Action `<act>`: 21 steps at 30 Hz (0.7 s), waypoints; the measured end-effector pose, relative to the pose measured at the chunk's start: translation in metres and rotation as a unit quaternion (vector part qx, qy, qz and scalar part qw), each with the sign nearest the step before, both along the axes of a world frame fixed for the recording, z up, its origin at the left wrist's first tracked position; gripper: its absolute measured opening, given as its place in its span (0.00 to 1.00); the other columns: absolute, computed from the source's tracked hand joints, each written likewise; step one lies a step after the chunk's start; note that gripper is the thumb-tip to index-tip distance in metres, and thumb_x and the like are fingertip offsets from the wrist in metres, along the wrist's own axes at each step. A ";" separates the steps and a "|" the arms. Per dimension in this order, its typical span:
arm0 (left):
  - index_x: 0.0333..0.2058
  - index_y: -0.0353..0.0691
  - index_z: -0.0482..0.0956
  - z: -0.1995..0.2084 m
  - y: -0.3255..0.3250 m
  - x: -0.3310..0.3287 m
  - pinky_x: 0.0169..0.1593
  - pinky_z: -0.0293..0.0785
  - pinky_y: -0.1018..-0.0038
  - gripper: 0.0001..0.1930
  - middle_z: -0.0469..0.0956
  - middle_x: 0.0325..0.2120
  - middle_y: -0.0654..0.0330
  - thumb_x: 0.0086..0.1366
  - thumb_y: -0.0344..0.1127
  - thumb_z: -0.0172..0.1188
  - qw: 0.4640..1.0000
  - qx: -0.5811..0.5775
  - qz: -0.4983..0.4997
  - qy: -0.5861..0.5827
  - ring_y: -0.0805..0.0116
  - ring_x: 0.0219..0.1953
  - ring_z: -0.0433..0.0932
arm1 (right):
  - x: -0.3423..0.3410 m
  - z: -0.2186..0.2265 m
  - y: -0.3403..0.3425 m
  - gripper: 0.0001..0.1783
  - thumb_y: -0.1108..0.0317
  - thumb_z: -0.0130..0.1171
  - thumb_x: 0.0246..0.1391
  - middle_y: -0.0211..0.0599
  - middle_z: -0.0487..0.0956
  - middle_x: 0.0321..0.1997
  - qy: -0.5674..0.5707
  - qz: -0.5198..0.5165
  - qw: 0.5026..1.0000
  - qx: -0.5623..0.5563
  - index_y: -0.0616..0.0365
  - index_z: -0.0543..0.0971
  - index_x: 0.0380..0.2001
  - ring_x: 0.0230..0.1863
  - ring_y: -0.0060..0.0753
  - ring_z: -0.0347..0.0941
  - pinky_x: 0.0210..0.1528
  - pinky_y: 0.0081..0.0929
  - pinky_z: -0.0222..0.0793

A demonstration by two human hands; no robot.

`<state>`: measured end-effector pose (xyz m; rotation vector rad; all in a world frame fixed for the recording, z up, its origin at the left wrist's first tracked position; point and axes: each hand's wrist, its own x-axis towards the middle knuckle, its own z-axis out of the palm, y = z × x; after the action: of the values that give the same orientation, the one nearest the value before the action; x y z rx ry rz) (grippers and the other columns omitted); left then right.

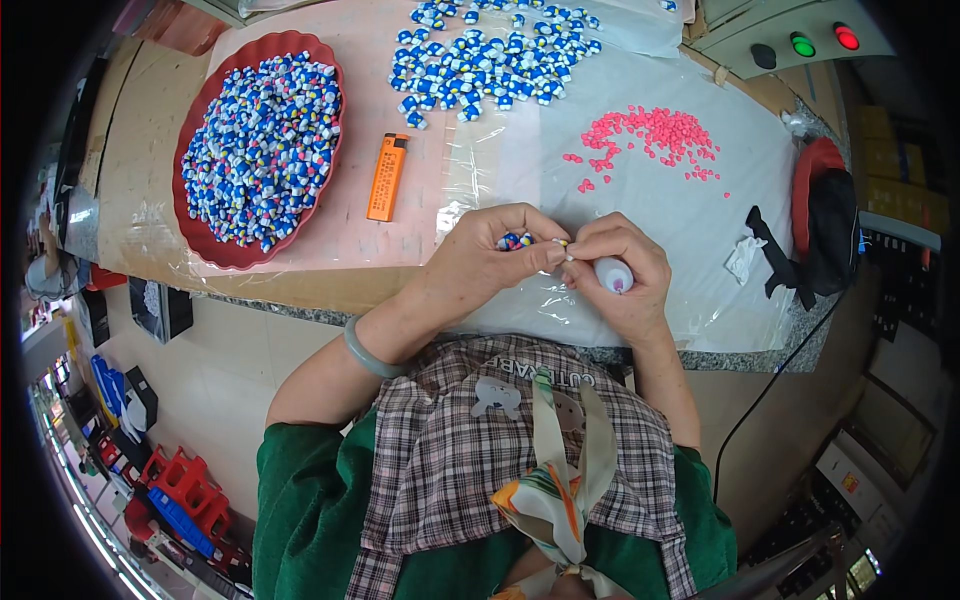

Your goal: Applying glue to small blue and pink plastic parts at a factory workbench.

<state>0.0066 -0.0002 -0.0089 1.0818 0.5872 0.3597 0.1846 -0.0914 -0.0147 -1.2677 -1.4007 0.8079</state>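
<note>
My left hand [483, 258] is closed, with a few small blue-and-white figures [512, 241] cupped in its curled fingers. Its thumb and forefinger pinch a tiny piece, too small to make out fully, where both hands meet. My right hand [640, 262] is closed round a small white squeeze bottle [613, 275] with a purplish tip that faces me. The right fingertips touch the tiny piece too. Beyond my hands lies a loose patch of small pink pieces [660, 135]. Many more blue-and-white figures [490, 65] are spread on the table's far side.
At the left stands a red scalloped tray [180, 200] heaped with similar small figures. An orange lighter [387, 180] lies between it and my left hand. Crumpled white tissue [742, 258], a black strap [772, 255] and a red-and-black object [825, 210] occupy the right edge.
</note>
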 end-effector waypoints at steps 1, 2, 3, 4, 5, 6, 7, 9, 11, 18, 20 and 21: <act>0.38 0.32 0.79 0.000 -0.001 0.000 0.39 0.73 0.81 0.09 0.81 0.29 0.63 0.64 0.32 0.62 0.999 -0.030 0.010 -0.003 0.80 0.34 0.76 | 0.000 0.001 0.001 0.13 0.91 0.60 0.41 0.41 0.75 0.35 0.000 0.000 1.000 0.000 0.65 0.77 0.31 0.28 0.26 0.77 0.30 0.22 0.77; 0.38 0.32 0.79 -0.002 -0.001 0.000 0.39 0.73 0.81 0.09 0.81 0.29 0.63 0.64 0.32 0.62 0.999 -0.030 0.010 -0.002 0.80 0.34 0.76 | 0.001 0.002 0.002 0.13 0.91 0.61 0.41 0.41 0.75 0.35 -0.014 0.007 1.000 0.014 0.65 0.77 0.31 0.28 0.26 0.77 0.30 0.21 0.77; 0.38 0.32 0.79 -0.004 -0.002 0.000 0.40 0.74 0.81 0.08 0.81 0.29 0.63 0.64 0.31 0.62 1.000 -0.022 0.015 -0.004 0.80 0.34 0.77 | 0.001 0.002 0.002 0.13 0.91 0.61 0.41 0.41 0.75 0.35 -0.028 0.013 0.999 0.029 0.65 0.76 0.31 0.28 0.26 0.77 0.30 0.21 0.77; 0.38 0.32 0.79 -0.005 -0.003 0.000 0.40 0.74 0.81 0.08 0.81 0.29 0.62 0.64 0.30 0.61 1.000 -0.013 0.020 -0.006 0.80 0.34 0.77 | 0.001 0.001 0.002 0.13 0.91 0.61 0.41 0.41 0.75 0.35 -0.028 0.013 0.999 0.029 0.65 0.76 0.31 0.28 0.26 0.77 0.30 0.21 0.77; 0.38 0.32 0.79 -0.005 -0.002 0.000 0.40 0.74 0.81 0.08 0.81 0.29 0.62 0.64 0.30 0.61 1.000 -0.013 0.020 -0.005 0.80 0.34 0.77 | 0.001 -0.001 0.000 0.14 0.91 0.60 0.41 0.41 0.75 0.35 -0.004 0.007 1.000 0.011 0.65 0.76 0.31 0.28 0.26 0.78 0.30 0.21 0.77; 0.38 0.32 0.79 -0.005 -0.002 -0.001 0.40 0.74 0.81 0.07 0.81 0.30 0.62 0.64 0.29 0.60 1.000 -0.009 0.015 -0.003 0.80 0.34 0.77 | 0.000 -0.002 -0.001 0.14 0.91 0.60 0.41 0.41 0.75 0.35 0.020 0.001 1.000 -0.006 0.65 0.76 0.31 0.28 0.26 0.78 0.30 0.21 0.77; 0.38 0.32 0.79 -0.004 -0.002 -0.001 0.40 0.74 0.82 0.06 0.81 0.30 0.62 0.64 0.28 0.59 1.000 -0.006 0.009 -0.001 0.80 0.35 0.77 | 0.000 -0.002 -0.001 0.14 0.91 0.60 0.41 0.41 0.75 0.35 0.020 0.001 1.000 -0.007 0.65 0.76 0.31 0.28 0.26 0.78 0.30 0.21 0.77; 0.39 0.32 0.79 -0.003 -0.001 -0.001 0.41 0.74 0.81 0.07 0.81 0.31 0.62 0.63 0.27 0.58 1.000 -0.013 0.008 0.003 0.80 0.35 0.77 | 0.000 -0.001 -0.001 0.14 0.92 0.59 0.41 0.41 0.75 0.35 0.048 0.001 0.999 -0.015 0.65 0.76 0.31 0.28 0.26 0.78 0.30 0.20 0.78; 0.39 0.32 0.79 0.000 -0.002 -0.001 0.41 0.74 0.81 0.07 0.81 0.32 0.62 0.63 0.25 0.57 1.000 -0.019 0.008 0.008 0.80 0.36 0.77 | 0.000 -0.002 -0.001 0.14 0.92 0.59 0.41 0.41 0.75 0.35 0.052 -0.003 0.999 -0.017 0.66 0.76 0.31 0.28 0.26 0.78 0.29 0.20 0.78; 0.42 0.32 0.79 -0.001 -0.004 0.001 0.40 0.72 0.82 0.11 0.79 0.32 0.63 0.60 0.25 0.56 0.999 -0.026 0.014 0.022 0.81 0.34 0.75 | -0.002 0.000 0.004 0.15 0.88 0.65 0.36 0.39 0.77 0.32 -0.100 -0.011 0.992 0.071 0.62 0.78 0.30 0.29 0.28 0.77 0.31 0.21 0.73; 0.42 0.32 0.78 0.000 -0.004 0.002 0.38 0.70 0.83 0.11 0.78 0.32 0.64 0.60 0.24 0.56 0.999 -0.029 0.013 0.032 0.81 0.34 0.74 | -0.005 -0.002 0.004 0.16 0.87 0.66 0.35 0.39 0.78 0.32 -0.103 -0.018 0.992 0.072 0.61 0.78 0.30 0.30 0.28 0.76 0.31 0.22 0.72; 0.42 0.32 0.78 -0.001 -0.003 0.001 0.39 0.70 0.83 0.11 0.78 0.32 0.63 0.60 0.24 0.56 0.999 -0.026 0.006 0.037 0.81 0.34 0.74 | -0.005 -0.002 0.003 0.16 0.86 0.67 0.34 0.38 0.78 0.31 -0.106 -0.024 0.991 0.073 0.60 0.78 0.30 0.30 0.28 0.76 0.31 0.22 0.71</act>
<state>0.0080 -0.0034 -0.0100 1.0460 0.6652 0.3139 0.1794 -0.0880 -0.0168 -1.2966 -1.5618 0.5389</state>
